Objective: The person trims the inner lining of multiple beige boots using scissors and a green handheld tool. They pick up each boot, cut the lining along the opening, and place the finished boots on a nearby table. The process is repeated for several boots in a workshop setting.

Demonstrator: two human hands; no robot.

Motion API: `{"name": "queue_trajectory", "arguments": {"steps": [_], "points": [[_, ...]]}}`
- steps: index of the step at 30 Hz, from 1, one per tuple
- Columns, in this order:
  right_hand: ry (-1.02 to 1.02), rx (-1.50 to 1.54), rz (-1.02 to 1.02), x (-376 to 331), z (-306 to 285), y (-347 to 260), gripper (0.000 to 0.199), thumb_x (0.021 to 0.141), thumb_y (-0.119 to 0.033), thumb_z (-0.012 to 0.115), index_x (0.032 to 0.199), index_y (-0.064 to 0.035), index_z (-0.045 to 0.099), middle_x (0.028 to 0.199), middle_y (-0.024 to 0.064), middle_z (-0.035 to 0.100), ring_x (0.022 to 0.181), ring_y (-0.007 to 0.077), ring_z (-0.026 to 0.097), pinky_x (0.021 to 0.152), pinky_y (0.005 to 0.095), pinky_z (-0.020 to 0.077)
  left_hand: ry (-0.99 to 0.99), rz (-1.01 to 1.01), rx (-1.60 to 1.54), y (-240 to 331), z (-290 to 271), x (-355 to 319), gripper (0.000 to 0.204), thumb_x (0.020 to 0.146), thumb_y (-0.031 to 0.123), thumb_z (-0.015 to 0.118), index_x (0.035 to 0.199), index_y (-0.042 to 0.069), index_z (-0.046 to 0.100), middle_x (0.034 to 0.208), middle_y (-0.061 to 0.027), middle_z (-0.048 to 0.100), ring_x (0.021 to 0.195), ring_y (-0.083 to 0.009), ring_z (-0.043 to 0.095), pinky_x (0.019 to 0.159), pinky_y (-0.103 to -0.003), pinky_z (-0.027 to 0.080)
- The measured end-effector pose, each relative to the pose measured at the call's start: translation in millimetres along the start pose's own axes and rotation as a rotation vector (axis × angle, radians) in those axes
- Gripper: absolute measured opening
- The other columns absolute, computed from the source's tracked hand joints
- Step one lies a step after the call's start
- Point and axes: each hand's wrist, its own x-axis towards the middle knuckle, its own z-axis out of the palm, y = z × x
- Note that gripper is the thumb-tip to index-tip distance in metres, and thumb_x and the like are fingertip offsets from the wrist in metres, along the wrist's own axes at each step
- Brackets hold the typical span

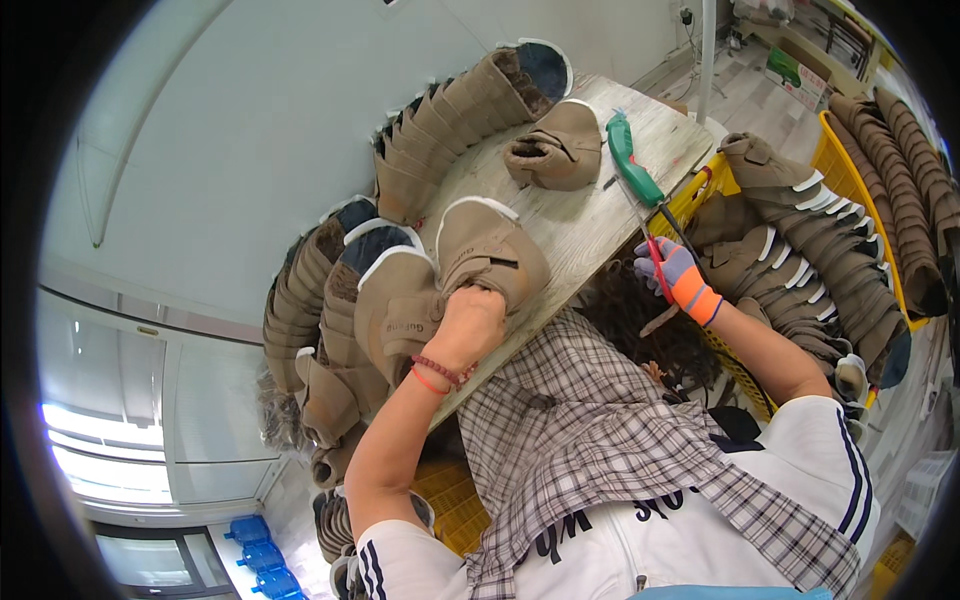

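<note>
Item: tan boot upper (490, 255), white-edged, lying on wooden bench (590, 215), centre of view.

L hand (468, 322): bare, red bead bracelet at wrist, fingers curled into the boot's opening w/ firm grip, near edge of bench.

R hand (678, 278): orange/grey glove, closed round red-handled scissors (655, 262), blades aimed twd far side; held right of bench, above yellow crate (700, 195), apart from boot.

Adjacent: second upper (395, 310) touching left of held boot; single upper (555, 148) farther on bench; green tool (630, 160) far right edge; nested row of uppers (450, 125) far left; more stacked in crates (800, 260) right.

Handling note (judgement): keep L grip steady and boot flat on bench; bring scissor tips in slowly, snip only loose thread/trim close to seam, blades angled away from L fingers and the lining.
</note>
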Motion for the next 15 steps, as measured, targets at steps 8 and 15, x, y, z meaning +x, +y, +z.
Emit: {"name": "queue_trajectory", "arguments": {"steps": [8,15], "points": [[0.058,0.036,-0.019,-12,-20,-7,0.029,0.078,-0.014,0.067,0.101,-0.0047,0.053,0.069,0.0044,0.06,0.047,0.0095,0.051,0.04,0.0231,0.0401,0.564,-0.022,-0.045,8,-126,-11,0.023,0.063,0.004,0.071,0.083,-0.003,0.062,0.086,-0.0197,0.058,0.082,-0.0375,0.055,0.072,-0.043,0.045],[0.063,0.112,-0.06,-7,-11,-8,0.029,0.076,-0.01,0.067,0.099,-0.0034,0.051,0.064,0.0024,0.055,0.045,0.0106,0.048,0.041,0.0228,0.0379,0.552,0.115,0.085,-33,-110,96,0.017,0.063,0.005,0.07,0.071,-0.005,0.059,0.078,-0.02,0.057,0.079,-0.0373,0.055,0.07,-0.043,0.045]]}}
